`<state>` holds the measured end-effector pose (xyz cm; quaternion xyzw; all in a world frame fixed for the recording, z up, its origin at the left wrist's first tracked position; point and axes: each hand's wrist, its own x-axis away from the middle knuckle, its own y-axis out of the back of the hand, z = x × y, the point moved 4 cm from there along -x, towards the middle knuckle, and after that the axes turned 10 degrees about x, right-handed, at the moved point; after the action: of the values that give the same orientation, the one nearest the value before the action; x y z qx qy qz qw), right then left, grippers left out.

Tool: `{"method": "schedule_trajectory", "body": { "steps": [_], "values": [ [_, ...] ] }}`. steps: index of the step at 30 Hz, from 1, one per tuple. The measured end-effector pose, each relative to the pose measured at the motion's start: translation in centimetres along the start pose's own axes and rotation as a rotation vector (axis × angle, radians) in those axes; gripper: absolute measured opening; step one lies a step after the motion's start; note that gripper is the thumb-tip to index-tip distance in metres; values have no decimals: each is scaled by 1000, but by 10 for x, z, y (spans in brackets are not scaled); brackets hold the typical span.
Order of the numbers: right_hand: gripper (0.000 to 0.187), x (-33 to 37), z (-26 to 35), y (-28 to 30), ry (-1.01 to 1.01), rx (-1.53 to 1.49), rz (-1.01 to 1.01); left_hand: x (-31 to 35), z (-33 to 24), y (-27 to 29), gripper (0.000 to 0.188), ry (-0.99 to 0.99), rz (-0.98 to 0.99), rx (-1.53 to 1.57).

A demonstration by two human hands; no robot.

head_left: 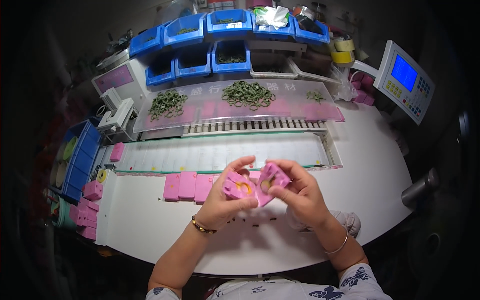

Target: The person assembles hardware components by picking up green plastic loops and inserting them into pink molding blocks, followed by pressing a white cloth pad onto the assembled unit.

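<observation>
In front of my chest, over the white worktop, my two hands hold a pink rubber mould spread into two halves. My left hand [214, 201] is closed round the left half [232, 184], which has a yellow-orange ring shape in its face. Fingers and thumb of my right hand [306, 198] grip the right half [281, 176], tilted, with a round hollow in it. The halves meet or nearly meet at their lower ends; whether they are joined I cannot tell. Left of my left hand, pink mould blocks [172, 187] lie in a row, partly hidden by that hand. Small dark bits [256, 225] are scattered beneath.
A conveyor strip [225, 152] crosses behind my hands. Beyond it, green rings [248, 95] lie heaped on a translucent sheet [205, 86], below blue bins [230, 56]. A control panel [406, 80] stands right, a dark cylinder [420, 191] at the right edge, more pink blocks [88, 212] left.
</observation>
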<state>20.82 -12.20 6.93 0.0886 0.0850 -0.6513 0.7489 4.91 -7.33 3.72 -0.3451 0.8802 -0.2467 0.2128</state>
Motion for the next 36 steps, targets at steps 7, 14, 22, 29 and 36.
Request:
{"method": "schedule_trajectory", "body": {
  "steps": [7, 14, 22, 29, 36],
  "values": [
    [48, 0, -4, -2, 27, -24, -208, -5, 2, -6, 61, -188, -128, -29],
    [35, 1, 2, -1, 36, 32, -35, 3, 16, -24, 50, -103, -39, 219],
    [77, 4, 10, -28, 371, 817, 64, 7, 24, -11, 36, 184, -390, 409],
    [48, 13, 23, -34, 529, 1195, -112, 11, 20, 7, 25, 34, -462, 299],
    [15, 15, 24, -39, 593, 1135, -181, 11, 12, -1, 19, -124, -427, 37]
  ]
}}
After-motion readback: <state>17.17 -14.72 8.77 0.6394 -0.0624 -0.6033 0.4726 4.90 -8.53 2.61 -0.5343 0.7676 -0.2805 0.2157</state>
